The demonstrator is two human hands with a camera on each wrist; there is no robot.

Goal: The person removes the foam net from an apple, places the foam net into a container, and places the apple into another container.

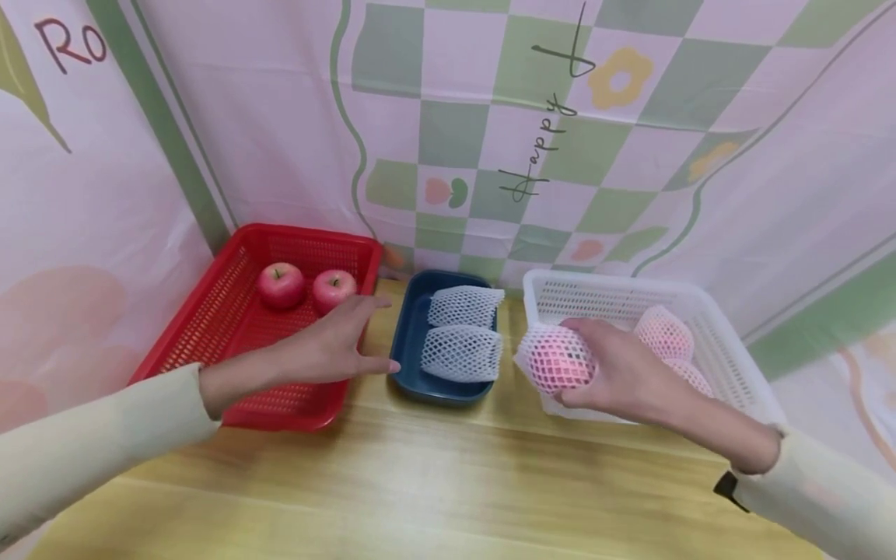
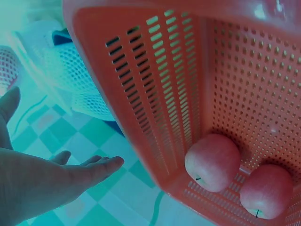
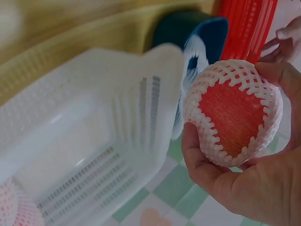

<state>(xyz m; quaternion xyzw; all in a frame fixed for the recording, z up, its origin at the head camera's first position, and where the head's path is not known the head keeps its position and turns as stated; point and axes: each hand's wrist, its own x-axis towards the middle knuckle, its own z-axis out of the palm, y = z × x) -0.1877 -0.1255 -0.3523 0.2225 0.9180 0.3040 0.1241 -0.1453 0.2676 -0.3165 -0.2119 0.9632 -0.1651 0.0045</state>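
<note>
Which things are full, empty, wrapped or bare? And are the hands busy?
Red basket: partly filled.
Two apples: bare.
Blue tray: partly filled.
Foam nets: empty, lying in the tray.
White basket: partly filled.
Two round fruits: wrapped.
Held apple: netted, red skin showing.
Left hand: empty, fingers extended.
Right hand: gripping an apple.

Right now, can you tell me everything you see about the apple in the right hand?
The apple looks round and red, with fine paler streaks. A white net sleeve, foamy by its look, is wrapped around it, leaving a patch of skin bare at an open end. No stem shows. The right hand grips it through the net, near the left end of the white basket in the head view.
</note>
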